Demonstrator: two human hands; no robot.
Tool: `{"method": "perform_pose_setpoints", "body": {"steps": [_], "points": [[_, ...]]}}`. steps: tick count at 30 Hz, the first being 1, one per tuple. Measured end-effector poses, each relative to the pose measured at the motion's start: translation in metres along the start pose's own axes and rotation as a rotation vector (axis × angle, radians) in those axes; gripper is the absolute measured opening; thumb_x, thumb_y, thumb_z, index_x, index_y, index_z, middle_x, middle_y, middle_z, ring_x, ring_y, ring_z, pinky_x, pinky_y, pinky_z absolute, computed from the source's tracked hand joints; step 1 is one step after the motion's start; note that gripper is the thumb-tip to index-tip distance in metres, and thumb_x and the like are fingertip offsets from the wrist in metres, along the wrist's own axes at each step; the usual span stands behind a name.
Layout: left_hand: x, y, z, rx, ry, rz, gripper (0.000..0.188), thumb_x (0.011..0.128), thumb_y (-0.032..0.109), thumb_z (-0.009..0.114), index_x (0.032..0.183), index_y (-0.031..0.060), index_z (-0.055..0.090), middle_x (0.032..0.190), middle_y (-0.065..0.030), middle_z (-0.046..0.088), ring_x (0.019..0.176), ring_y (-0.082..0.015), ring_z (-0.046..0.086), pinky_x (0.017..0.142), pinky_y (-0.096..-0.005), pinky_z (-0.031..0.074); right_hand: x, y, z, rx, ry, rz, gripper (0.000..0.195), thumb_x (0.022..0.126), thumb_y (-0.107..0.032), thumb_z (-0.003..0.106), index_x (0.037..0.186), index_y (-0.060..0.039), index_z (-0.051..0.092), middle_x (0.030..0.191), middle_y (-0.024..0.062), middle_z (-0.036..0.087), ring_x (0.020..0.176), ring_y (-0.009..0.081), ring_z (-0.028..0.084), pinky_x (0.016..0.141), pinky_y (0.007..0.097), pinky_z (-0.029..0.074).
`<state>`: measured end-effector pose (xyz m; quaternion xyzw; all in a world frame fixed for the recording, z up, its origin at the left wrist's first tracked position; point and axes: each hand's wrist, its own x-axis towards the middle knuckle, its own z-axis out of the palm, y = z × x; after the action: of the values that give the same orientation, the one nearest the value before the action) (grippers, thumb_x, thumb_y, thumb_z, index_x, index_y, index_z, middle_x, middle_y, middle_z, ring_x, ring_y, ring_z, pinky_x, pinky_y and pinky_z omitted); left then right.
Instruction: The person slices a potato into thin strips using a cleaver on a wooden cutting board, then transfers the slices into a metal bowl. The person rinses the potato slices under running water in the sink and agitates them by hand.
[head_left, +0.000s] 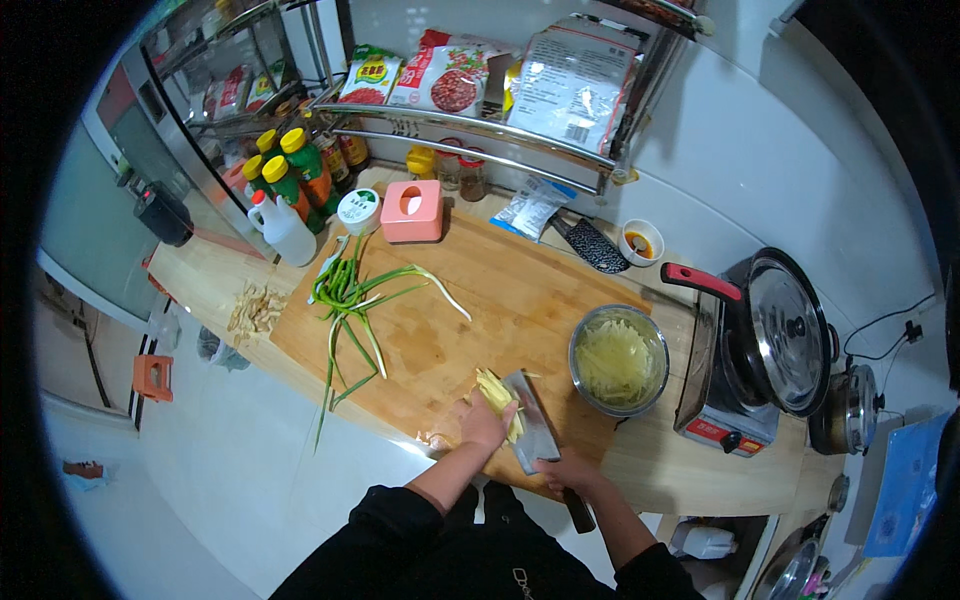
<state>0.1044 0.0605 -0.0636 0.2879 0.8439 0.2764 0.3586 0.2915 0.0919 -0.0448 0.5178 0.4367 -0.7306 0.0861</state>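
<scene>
My left hand (482, 421) holds a bundle of pale yellow strips (495, 390), apparently cut potato, near the front edge of a wooden cutting board (442, 352). A cleaver (537, 429) lies flat-looking alongside the bundle's right side, its handle gripped by my right hand (576, 474). Whether the blade passes under the strips cannot be seen. To the right, a metal bowl (621, 412) contains thin pale shreds (615, 358), seemingly in water. Green scallions (345, 289) sprawl over the board's left part, some leaves hanging past its front edge.
Peelings (257, 311) lie on the counter's left. Behind the board stand a white jug (283, 229), a pink tissue box (412, 211) and a small sauce bowl (641, 242). A lidded pan (787, 330) rests on a portable stove (724, 429) at right. A metal rack (480, 135) overhangs the back.
</scene>
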Motion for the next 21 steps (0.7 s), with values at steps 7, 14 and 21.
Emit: {"method": "perform_pose_setpoints", "body": {"steps": [7, 14, 21], "points": [[-0.014, 0.005, 0.004, -0.057, 0.143, 0.219, 0.066, 0.078, 0.031, 0.063, 0.126, -0.0003, 0.030, 0.107, -0.0310, 0.040, 0.097, -0.0459, 0.046, 0.084, -0.0452, 0.040, -0.006, 0.002, 0.015, -0.063, -0.010, -0.061, 0.026, 0.080, -0.024, 0.066, 0.072, -0.0050, 0.049, 0.052, 0.0011, 0.044, 0.040, 0.0115, 0.041, 0.039, 0.0267, 0.037], [-0.030, 0.087, 0.011, -0.040, 0.110, 0.440, 0.062, 0.079, 0.031, 0.061, 0.127, 0.0022, 0.034, 0.108, -0.0289, 0.040, 0.096, -0.0450, 0.046, 0.084, -0.0455, 0.040, -0.057, -0.012, -0.009, 0.299, 0.123, -0.163, 0.025, 0.082, -0.021, 0.063, 0.067, -0.0083, 0.047, 0.052, 0.0007, 0.043, 0.040, 0.0105, 0.040, 0.038, 0.0269, 0.034], [-0.009, 0.159, 0.057, -0.094, -0.016, 0.616, 0.051, 0.080, 0.030, 0.061, 0.120, 0.0068, 0.040, 0.106, -0.0267, 0.041, 0.098, -0.0454, 0.046, 0.084, -0.0459, 0.041, -0.097, -0.041, -0.052, 0.349, 0.419, -0.206, 0.029, 0.082, -0.019, 0.062, 0.063, -0.0088, 0.043, 0.050, 0.0005, 0.042, 0.039, 0.0109, 0.040, 0.037, 0.0289, 0.036]]}}
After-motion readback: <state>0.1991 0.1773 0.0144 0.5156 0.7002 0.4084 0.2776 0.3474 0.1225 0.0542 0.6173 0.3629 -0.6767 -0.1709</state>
